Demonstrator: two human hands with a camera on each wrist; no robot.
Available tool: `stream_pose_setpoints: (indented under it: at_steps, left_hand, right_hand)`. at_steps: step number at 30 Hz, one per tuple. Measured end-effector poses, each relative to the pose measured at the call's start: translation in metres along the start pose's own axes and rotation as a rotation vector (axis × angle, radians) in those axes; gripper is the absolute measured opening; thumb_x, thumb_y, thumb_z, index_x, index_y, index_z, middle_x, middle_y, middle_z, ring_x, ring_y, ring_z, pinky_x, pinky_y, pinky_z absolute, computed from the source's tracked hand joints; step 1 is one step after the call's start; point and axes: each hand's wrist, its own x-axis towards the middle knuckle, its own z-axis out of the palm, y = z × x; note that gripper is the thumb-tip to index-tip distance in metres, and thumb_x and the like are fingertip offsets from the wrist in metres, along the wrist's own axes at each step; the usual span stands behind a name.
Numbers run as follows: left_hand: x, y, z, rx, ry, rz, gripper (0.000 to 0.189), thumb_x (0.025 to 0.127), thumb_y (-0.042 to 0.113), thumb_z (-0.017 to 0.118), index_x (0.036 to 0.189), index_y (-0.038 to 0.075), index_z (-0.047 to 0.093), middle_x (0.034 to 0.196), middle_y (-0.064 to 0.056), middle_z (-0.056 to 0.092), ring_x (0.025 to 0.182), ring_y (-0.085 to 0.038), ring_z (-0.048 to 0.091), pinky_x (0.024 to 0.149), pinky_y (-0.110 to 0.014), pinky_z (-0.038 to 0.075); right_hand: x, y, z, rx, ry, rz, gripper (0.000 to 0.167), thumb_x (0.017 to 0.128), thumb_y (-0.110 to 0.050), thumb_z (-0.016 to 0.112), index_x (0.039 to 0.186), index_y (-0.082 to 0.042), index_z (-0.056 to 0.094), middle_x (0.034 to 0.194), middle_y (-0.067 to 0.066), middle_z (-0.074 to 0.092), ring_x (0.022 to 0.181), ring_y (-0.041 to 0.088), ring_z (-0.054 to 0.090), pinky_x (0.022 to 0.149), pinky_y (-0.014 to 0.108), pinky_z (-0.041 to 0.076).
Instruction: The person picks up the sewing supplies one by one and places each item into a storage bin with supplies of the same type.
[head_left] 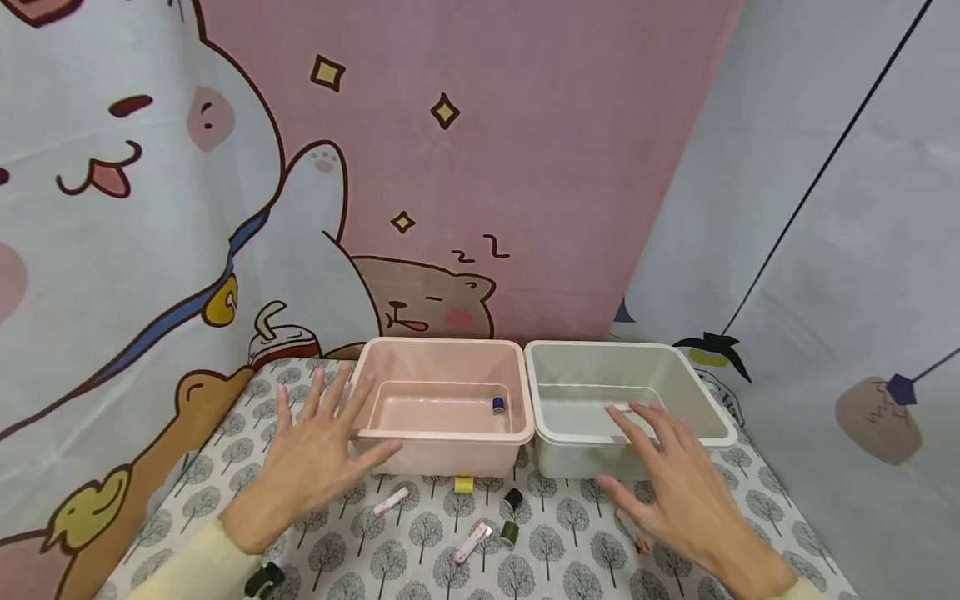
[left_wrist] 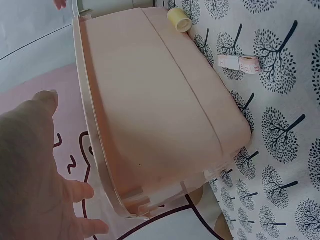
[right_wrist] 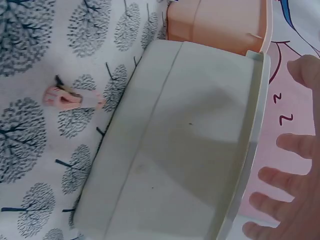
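1. Nearest: pale sleeve (head_left: 191, 562) on the left arm, lower left of head view. Dark object (head_left: 264, 581) at the cuff, can't tell what it is.
2. Right hand (head_left: 678, 492): released, nothing grasped. Fingers spread over the front rim of the grey bin (head_left: 585, 461). Contact with the rim: can't tell.
3. Left hand (head_left: 307, 458): also released, holding nothing. Back of hand up, fingers spread at the left front corner of the pink bin (head_left: 450, 457), thumb toward its front wall. Contact: can't tell here either.
4. Cloth, nearer row: middle pink-and-white piece (head_left: 471, 543) lies slanted, green spool (head_left: 509, 534) just right of it. Right pink-and-white piece (right_wrist: 70, 99) is in front of the grey bin, apart from it; mostly hidden by the right hand in head view.
5. Next row: left pink-and-white piece (head_left: 392, 502) in front of the pink bin, near the left thumb. Black spool (head_left: 513, 500) just beyond the green one.
6. Yellow spool (head_left: 464, 484) at the foot of the pink bin's front wall.
7. Bins sit side by side, pink left, grey right.
8. Inside pink: blue spool (head_left: 498, 405), toward the right end. Inside grey: small white piece (head_left: 621, 407), partly behind the right fingertips.
9. Under everything: tree-print cloth (head_left: 427, 575).
10. Farthest: cartoon backdrop (head_left: 555, 150), pink and white, behind the bins.
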Motion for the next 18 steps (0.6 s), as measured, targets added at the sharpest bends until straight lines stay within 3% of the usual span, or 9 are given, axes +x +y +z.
stream_pose_setpoints:
  at_steps: [2,5,8,18]
  left_hand:
    - [0.0,0.0,0.002,-0.004,0.005,0.0,0.106,0.107,0.09,0.048,0.189,0.03,0.016,0.196,-0.014,0.012,0.181,-0.056,0.011,0.136,-0.091,-0.006]
    - [0.002,-0.001,0.004,-0.006,-0.001,-0.001,0.106,0.107,0.091,0.047,0.189,0.03,0.018,0.197,-0.014,0.012,0.181,-0.056,0.011,0.136,-0.092,-0.006]
    - [0.004,-0.002,0.005,-0.005,-0.005,-0.003,0.106,0.107,0.092,0.046,0.189,0.029,0.018,0.197,-0.015,0.012,0.181,-0.056,0.011,0.136,-0.092,-0.006]
    - [0.011,-0.008,0.011,-0.002,0.003,-0.002,0.103,0.11,0.089,0.046,0.188,0.026,0.024,0.195,-0.019,0.019,0.179,-0.058,0.018,0.133,-0.096,0.001]
  right_hand:
    - [-0.004,0.001,0.0,-0.005,0.027,-0.021,0.097,0.093,-0.058,0.091,0.176,-0.024,0.054,0.169,0.019,0.059,0.139,0.046,0.065,0.104,0.073,0.06]
    - [-0.01,0.001,-0.001,0.005,0.052,-0.036,0.093,0.09,-0.052,0.094,0.172,-0.023,0.059,0.163,0.015,0.064,0.129,0.04,0.068,0.092,0.065,0.061]
    - [-0.015,0.002,-0.002,0.023,0.07,-0.05,0.089,0.088,-0.045,0.097,0.167,-0.023,0.064,0.157,0.013,0.067,0.127,0.039,0.069,0.094,0.065,0.058]
    - [-0.031,0.008,-0.004,0.049,0.088,-0.124,0.061,0.088,-0.036,0.094,0.145,-0.02,0.08,0.139,0.0,0.073,0.123,0.025,0.068,0.103,0.045,0.049]
